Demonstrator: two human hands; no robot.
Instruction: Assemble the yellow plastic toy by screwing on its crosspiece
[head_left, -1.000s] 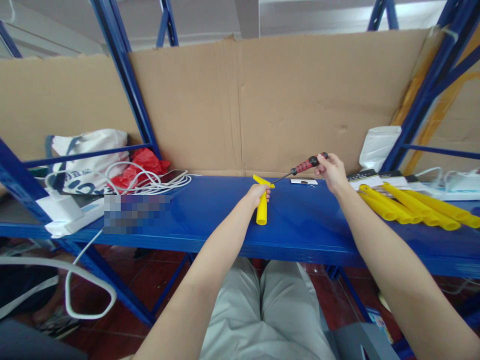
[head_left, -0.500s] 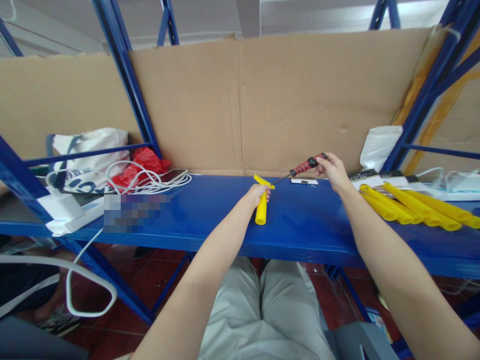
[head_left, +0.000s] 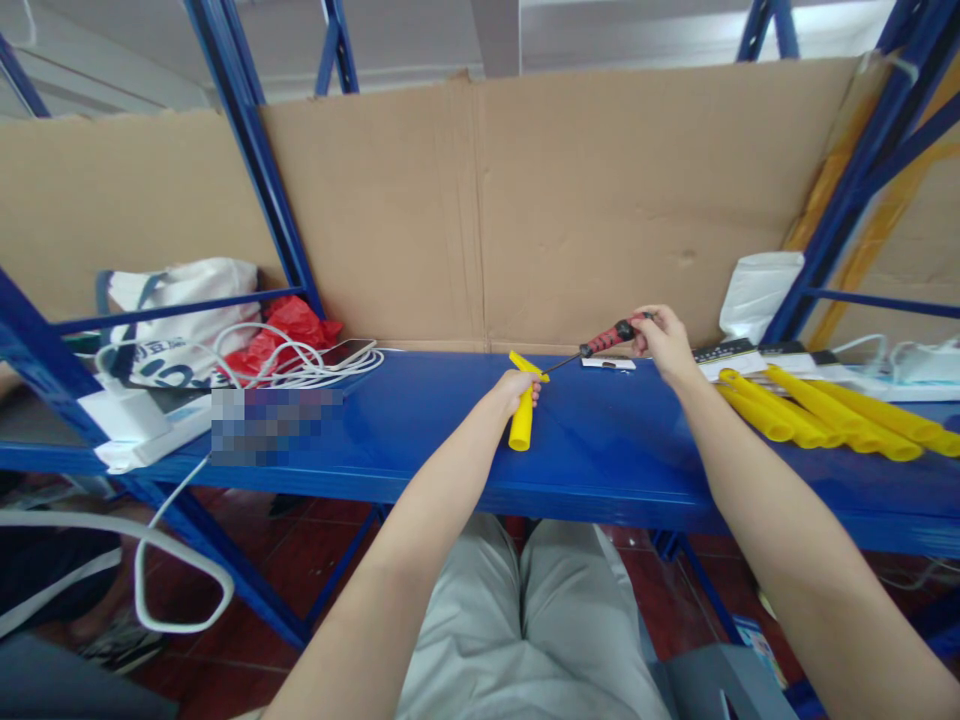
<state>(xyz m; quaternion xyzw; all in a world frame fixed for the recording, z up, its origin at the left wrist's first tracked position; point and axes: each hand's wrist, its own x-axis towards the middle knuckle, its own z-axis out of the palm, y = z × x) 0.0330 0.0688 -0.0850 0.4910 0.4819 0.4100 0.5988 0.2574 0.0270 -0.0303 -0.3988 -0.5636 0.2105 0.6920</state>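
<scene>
The left hand (head_left: 517,386) is closing around a yellow handle (head_left: 521,424) just right of the frame's centre, gripping its upper part while the lower end is sticking out below the fist and hanging just over the blue shelf (head_left: 420,440). A flat yellow tab at the top of the handle is angling up and to the left. The right hand (head_left: 661,340) is pinching the red-and-black grip of a screwdriver (head_left: 609,337) to the right of centre, with its thin shaft sloping down and leftward and its tip meeting the top of the yellow handle.

Between the two hands and toward the lower edge of the shelf, the blue surface is lying bare, giving open room in front and to the left of the handle. A small white label (head_left: 607,363) is lying just under the screwdriver's grip.

Further right, a bundle of yellow tubes (head_left: 825,418) is lying close to the right forearm, running toward the right edge. A cardboard sheet (head_left: 525,200) is walling off the back. At the left, white cables (head_left: 300,360), a red bag (head_left: 289,325) and a white power strip (head_left: 142,430) are crowding the shelf's end, with blue uprights (head_left: 247,150) rising behind them.
</scene>
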